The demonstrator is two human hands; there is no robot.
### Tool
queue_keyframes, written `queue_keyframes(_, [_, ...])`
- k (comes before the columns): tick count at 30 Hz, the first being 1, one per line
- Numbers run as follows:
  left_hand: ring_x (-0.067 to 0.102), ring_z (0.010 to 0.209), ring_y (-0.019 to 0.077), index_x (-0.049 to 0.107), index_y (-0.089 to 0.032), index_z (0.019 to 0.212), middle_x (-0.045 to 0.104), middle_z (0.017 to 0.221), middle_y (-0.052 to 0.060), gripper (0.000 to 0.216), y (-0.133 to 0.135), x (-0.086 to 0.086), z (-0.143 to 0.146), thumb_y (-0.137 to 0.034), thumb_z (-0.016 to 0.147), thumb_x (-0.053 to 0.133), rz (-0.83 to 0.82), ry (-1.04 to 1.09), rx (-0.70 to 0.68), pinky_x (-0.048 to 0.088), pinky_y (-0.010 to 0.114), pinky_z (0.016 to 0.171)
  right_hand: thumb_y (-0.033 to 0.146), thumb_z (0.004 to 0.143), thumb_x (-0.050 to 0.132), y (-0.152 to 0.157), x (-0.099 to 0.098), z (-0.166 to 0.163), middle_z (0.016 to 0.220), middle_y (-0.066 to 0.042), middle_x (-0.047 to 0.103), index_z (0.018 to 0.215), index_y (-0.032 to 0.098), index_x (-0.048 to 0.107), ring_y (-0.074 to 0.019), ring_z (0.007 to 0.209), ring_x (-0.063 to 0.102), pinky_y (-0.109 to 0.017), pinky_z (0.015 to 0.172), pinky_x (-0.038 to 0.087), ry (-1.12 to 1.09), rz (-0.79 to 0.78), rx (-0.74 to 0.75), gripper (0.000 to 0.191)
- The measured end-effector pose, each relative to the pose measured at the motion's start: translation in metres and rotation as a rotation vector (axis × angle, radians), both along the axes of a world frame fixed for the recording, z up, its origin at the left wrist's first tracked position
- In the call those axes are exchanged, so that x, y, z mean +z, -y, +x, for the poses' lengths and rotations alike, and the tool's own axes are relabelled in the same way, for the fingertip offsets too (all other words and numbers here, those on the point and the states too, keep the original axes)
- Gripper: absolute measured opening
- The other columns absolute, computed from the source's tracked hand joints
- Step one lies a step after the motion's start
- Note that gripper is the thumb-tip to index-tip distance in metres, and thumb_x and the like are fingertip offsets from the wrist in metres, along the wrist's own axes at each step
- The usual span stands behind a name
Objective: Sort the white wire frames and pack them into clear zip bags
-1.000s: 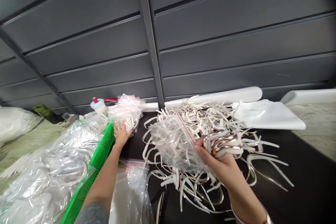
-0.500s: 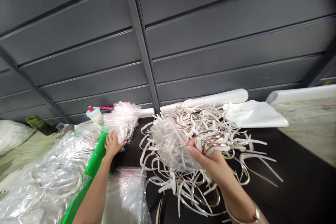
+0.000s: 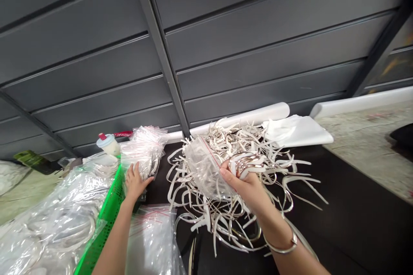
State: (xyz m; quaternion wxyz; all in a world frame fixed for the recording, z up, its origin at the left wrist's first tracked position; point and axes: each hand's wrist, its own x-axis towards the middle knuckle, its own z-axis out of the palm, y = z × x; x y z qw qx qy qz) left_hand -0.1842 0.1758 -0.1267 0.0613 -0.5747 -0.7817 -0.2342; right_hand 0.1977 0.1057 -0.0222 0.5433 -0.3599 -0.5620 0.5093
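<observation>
My right hand [image 3: 247, 187] is closed round a bunch of curved shiny metal strips with white pieces [image 3: 247, 164]. A clear zip bag [image 3: 206, 167] with a red line hangs from the same grip, at the thumb. Below and behind it spreads a tangled heap of similar curved strips [image 3: 226, 227] on the black tabletop [image 3: 348, 206]. At left, my left hand [image 3: 135, 182] is open, fingers spread against a stack of filled zip bags [image 3: 145, 150]. Nearer me lie flat clear zip bags [image 3: 153, 236] with red lines, beside my left forearm.
A green plastic basket [image 3: 105, 219] on the left holds large clear bags of curved metal pieces [image 3: 61, 219]. Behind it stands a cup [image 3: 109, 144] with a red-topped lid. White rolls [image 3: 258, 114] and a folded white sheet [image 3: 297, 131] lie along the grey panelled wall [image 3: 258, 51].
The view has shifted, so the scene sits further left. My right hand still grips the strips and zip bag; my left hand stays at the filled bags.
</observation>
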Motion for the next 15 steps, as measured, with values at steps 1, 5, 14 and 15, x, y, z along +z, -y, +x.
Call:
queue_keyframes(1, [0.023, 0.132, 0.0398, 0.029, -0.010, 0.136, 0.025, 0.144, 0.024, 0.086, 0.000, 0.007, 0.005, -0.046, 0.066, 0.061, 0.022, 0.022, -0.007, 0.026, 0.053, 0.101, 0.048, 0.079, 0.057, 0.000, 0.000, -0.001, 0.056, 0.005, 0.038, 0.069, 0.018, 0.051, -0.0090, 0.049, 0.035, -0.025, 0.050, 0.033, 0.004, 0.006, -0.001, 0.032])
queue_keyframes(5, [0.038, 0.125, 0.0323, 0.037, -0.004, 0.128, 0.040, 0.133, 0.025, 0.064, 0.006, 0.045, 0.041, -0.045, 0.079, 0.044, 0.124, 0.134, -0.098, 0.036, 0.043, 0.097, 0.042, 0.082, 0.054, 0.003, -0.004, -0.009, 0.059, 0.003, 0.042, 0.071, 0.018, 0.052, -0.0110, 0.053, 0.041, -0.026, 0.053, 0.039, 0.045, 0.046, 0.033, 0.026])
queue_keyframes(14, [0.053, 0.047, 0.0136, 0.055, -0.018, 0.053, 0.057, 0.048, 0.000, 0.047, 0.073, 0.107, 0.169, -0.047, 0.086, 0.039, -0.048, 0.499, -0.673, 0.040, 0.025, 0.049, 0.026, 0.087, 0.046, 0.018, -0.014, -0.033, 0.076, -0.002, 0.062, 0.083, 0.021, 0.060, -0.0180, 0.074, 0.058, -0.033, 0.078, 0.046, 0.497, 0.438, 0.097, 0.016])
queue_keyframes(15, [0.051, 0.045, 0.0131, 0.054, -0.018, 0.050, 0.055, 0.046, -0.001, 0.046, 0.077, 0.109, 0.174, -0.047, 0.084, 0.043, -0.042, 0.498, -0.661, 0.038, 0.025, 0.047, 0.025, 0.087, 0.046, 0.018, -0.013, -0.034, 0.077, -0.003, 0.063, 0.082, 0.021, 0.061, -0.0185, 0.074, 0.058, -0.033, 0.077, 0.047, 0.539, 0.472, 0.109, 0.016])
